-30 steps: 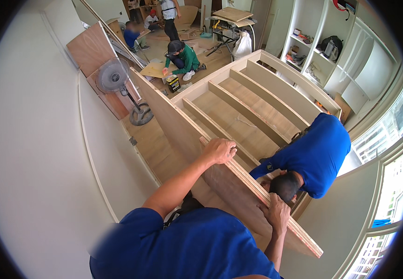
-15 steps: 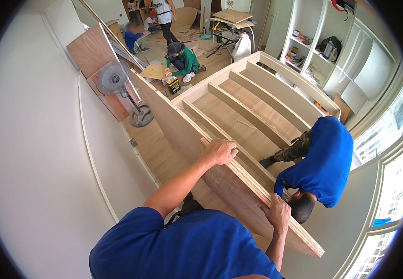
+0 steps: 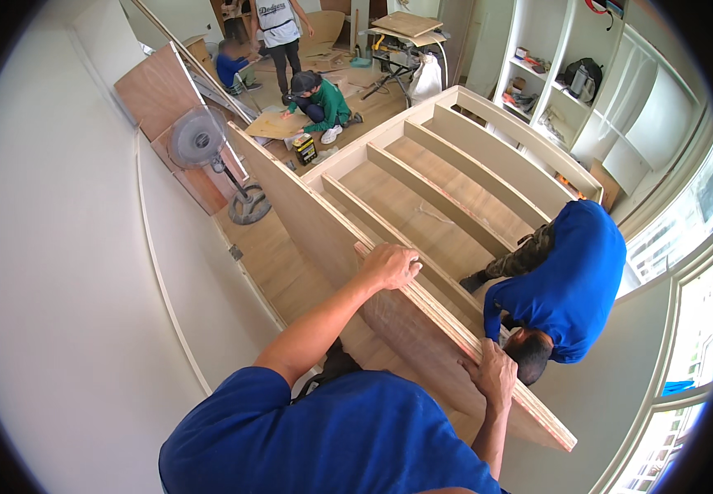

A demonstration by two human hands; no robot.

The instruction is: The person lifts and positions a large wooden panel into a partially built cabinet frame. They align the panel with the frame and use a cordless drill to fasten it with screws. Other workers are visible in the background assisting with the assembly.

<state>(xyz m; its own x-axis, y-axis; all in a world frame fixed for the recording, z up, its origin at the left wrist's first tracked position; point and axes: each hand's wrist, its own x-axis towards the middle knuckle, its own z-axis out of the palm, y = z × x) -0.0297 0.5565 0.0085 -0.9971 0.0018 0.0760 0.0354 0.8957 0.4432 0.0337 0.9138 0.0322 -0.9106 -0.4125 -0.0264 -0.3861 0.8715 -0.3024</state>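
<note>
My left hand (image 3: 391, 267) is closed over the top edge of a long plywood panel (image 3: 397, 317), fingers curled across to the far side. Farther along the same edge, toward the lower right, my right hand (image 3: 494, 375) grips the panel too, thumb on the near face and fingers over the top. The panel stands on edge along the near side of a large wooden frame (image 3: 443, 202) with several parallel boards across it. Just beyond my right hand, a person in a blue shirt (image 3: 566, 276) bends low inside the frame, their hands hidden.
A standing fan (image 3: 200, 138) is by the left wall, near leaning boards (image 3: 159, 86). A person in green (image 3: 327, 107) crouches over a board beyond the frame, and another stands behind. Shelves (image 3: 541, 62) are at the back right, windows (image 3: 685, 329) on the right.
The bent person in blue has shifted slightly. Far off, the standing person has moved left and the person in green has moved their hands over the board. My hands keep their hold.
</note>
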